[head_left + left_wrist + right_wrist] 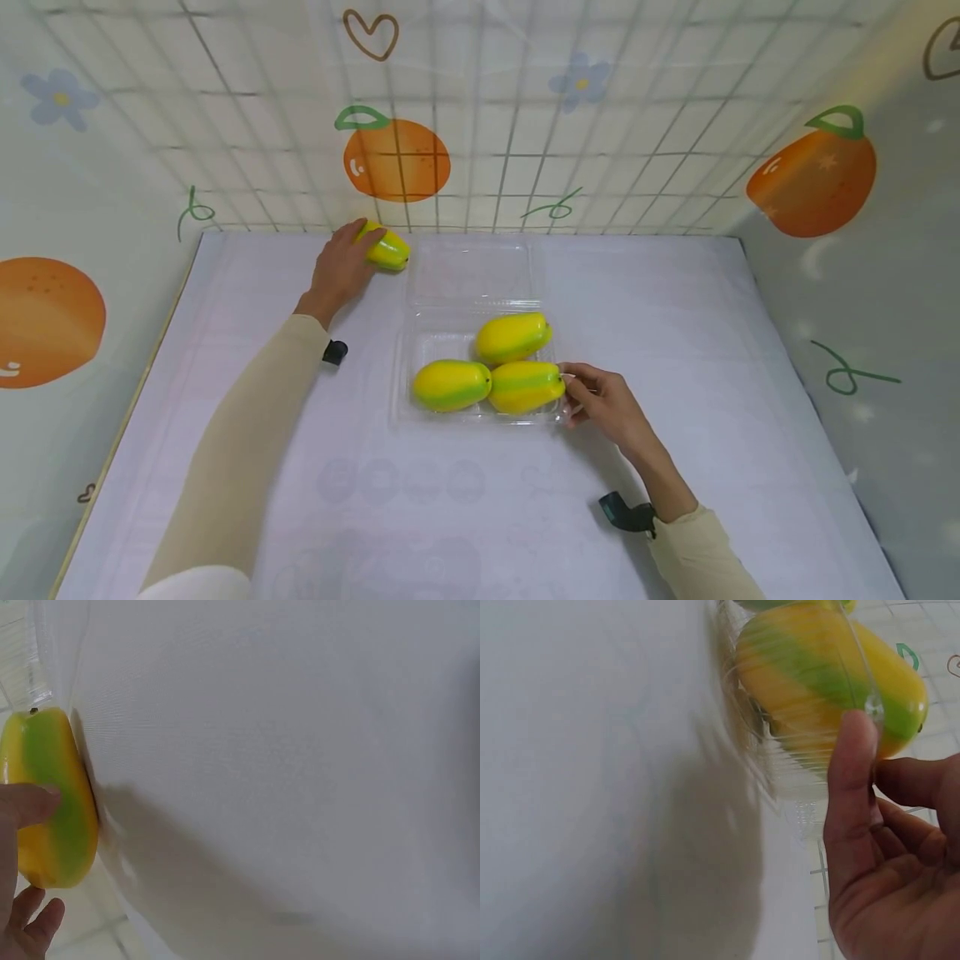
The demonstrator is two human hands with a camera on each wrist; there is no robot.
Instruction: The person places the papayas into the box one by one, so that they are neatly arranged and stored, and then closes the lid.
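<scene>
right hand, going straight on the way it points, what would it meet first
Likely the near-right papaya, just inside the rim of the clear plastic clamshell that the right hand pinches; the exact gap is unclear.

Three papayas [451, 385] in the container [442, 344]

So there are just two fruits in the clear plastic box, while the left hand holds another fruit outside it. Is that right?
Not quite: the head view shows three fruits in the clear plastic box, not two. The rest is right: the left hand holds another fruit outside it.
</scene>
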